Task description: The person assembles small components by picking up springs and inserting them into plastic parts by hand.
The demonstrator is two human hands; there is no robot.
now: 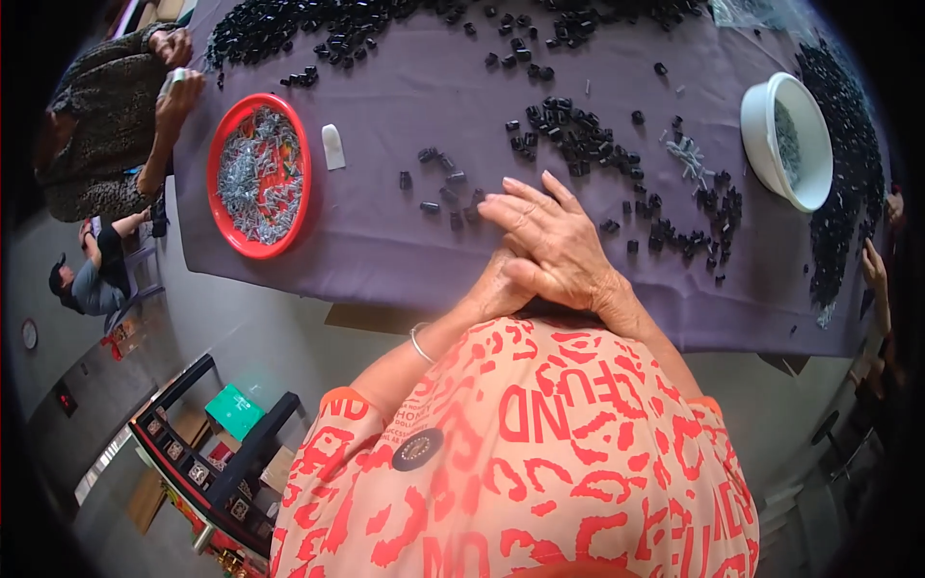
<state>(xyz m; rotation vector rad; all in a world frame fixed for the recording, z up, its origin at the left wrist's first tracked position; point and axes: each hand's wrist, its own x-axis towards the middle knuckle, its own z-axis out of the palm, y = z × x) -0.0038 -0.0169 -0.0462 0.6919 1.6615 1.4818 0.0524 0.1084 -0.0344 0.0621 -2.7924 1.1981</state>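
Note:
My right hand [559,249] lies across my left hand [496,286] at the near edge of the table. Its fingers stretch toward the upper left, with nothing visible in them. The left hand, with a bracelet [419,344] on its wrist, is mostly covered and its fingers are hidden. Just beyond my fingertips several small black cylindrical plastic pieces [456,177] are scattered. A larger cluster of black pieces [583,135] spreads to the right, near a small pile of clear slim pieces [687,159].
A red round tray [302,207] holds many slim clear pieces; beside it lies a small white flat object [332,146]. At right stands a white basin [814,178]. Heaps of black pieces [289,29] line the far and right edges. Co-workers' hands [178,96] show at both sides.

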